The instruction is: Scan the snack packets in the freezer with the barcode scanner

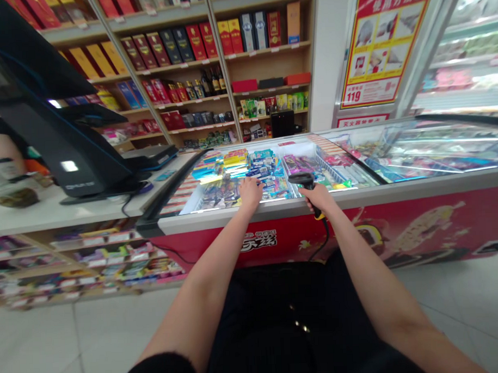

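Note:
My right hand [319, 197] is wrapped round the handle of a black barcode scanner [301, 179], its head pointing left over the freezer's front rim. From the handle's yellow-trimmed base a dark cable hangs down. My left hand [251, 193] rests over the near edge of the chest freezer's glass top, back of the hand up and fingers loosely spread forward. Just beyond those fingers lie several blue packets [261, 168]. Yellow packets [235, 161] are stacked farther back on the left. Whether these packets lie on the glass or under it, I cannot tell.
A red-fronted chest freezer [226, 243] stretches across in front of me, with baskets of wrapped goods inside. To the left, a black checkout terminal [82, 165] stands on a white counter [70, 217]. Shelves [183, 66] of boxes and bottles stand behind. A person's arm shows at far left.

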### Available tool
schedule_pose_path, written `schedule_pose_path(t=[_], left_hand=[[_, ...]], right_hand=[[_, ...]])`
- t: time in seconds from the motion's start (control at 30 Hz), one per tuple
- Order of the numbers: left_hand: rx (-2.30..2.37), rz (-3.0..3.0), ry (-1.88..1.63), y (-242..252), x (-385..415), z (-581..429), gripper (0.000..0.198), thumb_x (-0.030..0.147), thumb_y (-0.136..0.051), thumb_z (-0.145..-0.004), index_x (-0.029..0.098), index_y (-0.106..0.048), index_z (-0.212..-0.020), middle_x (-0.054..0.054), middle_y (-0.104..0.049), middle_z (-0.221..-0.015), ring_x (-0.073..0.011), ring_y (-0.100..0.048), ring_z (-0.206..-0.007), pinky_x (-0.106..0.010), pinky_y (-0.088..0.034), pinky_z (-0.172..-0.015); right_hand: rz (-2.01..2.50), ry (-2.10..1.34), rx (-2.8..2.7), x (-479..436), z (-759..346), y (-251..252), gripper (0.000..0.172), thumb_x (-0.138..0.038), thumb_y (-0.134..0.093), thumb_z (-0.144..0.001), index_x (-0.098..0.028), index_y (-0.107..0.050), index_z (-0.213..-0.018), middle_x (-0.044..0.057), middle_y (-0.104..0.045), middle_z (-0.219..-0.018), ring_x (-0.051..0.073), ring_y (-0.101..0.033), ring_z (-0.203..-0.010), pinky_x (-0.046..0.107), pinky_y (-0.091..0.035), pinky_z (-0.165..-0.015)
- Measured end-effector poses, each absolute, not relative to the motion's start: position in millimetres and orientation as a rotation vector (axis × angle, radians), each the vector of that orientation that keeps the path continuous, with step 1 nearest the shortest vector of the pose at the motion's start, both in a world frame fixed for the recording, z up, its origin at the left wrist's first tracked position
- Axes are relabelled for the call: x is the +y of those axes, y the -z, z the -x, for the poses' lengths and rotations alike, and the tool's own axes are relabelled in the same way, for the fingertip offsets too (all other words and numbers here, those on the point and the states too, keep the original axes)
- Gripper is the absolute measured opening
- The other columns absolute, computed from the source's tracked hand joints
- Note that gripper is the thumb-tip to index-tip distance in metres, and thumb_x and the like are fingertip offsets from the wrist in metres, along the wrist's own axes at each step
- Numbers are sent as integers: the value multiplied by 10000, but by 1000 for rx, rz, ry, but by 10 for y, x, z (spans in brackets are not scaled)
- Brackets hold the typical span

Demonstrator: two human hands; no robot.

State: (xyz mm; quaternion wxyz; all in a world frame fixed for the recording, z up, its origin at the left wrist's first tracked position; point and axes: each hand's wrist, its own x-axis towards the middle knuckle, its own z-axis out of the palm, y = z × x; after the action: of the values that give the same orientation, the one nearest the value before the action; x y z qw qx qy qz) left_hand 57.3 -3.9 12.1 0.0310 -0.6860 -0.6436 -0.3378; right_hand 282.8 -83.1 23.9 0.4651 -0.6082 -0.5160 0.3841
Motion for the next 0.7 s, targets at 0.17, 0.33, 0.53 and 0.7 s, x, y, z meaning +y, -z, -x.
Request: schedule_pose_path(t=[0.17,0.33,0.53,0.7], left_hand=[[-1899,2207,945,-92,-137,-463,145,238,-647,-855,225,-689,-994,-102,-622,-1145,-284,-527,-1140,-387,-414,-994],[-1857,2252,962,-66,-171,-404,168,213,-676,-825,235,-639,-988,-98,-625,-1104,-278,-539,-1110,-368,-431,-962],[-1887,2406,999,-65,-214,-380,176,332,-695,-818,242,-591,-927,-66,-680,-1017,-258,-602,-1004,-336,-457,-824],[-1905,2425,1106,-64,-196,-364,153,276,-679,-810,231,-603,-934,-63,-705,-1000,-241,-643,-945,-326,-465,-797]], right_hand=[[1524,-913,-1353,-828,-2619,-282,249,-264,-683,-849,-180,-502,-699,-40,-514,-454,98,-470,-327,198,-387,-328],[1521,-893,-1401,-821,-2515,-288,252,-271,-698,-841,-181,-502,-711,-38,-523,-473,98,-479,-337,200,-392,-337],[1548,-880,-1413,-872,-2465,-334,249,-264,-693,-847,-182,-500,-713,-41,-512,-458,98,-473,-335,200,-391,-341],[1535,-901,-1414,-901,-2458,-344,239,-250,-665,-861,-183,-496,-706,-37,-516,-461,100,-466,-326,208,-392,-329]])
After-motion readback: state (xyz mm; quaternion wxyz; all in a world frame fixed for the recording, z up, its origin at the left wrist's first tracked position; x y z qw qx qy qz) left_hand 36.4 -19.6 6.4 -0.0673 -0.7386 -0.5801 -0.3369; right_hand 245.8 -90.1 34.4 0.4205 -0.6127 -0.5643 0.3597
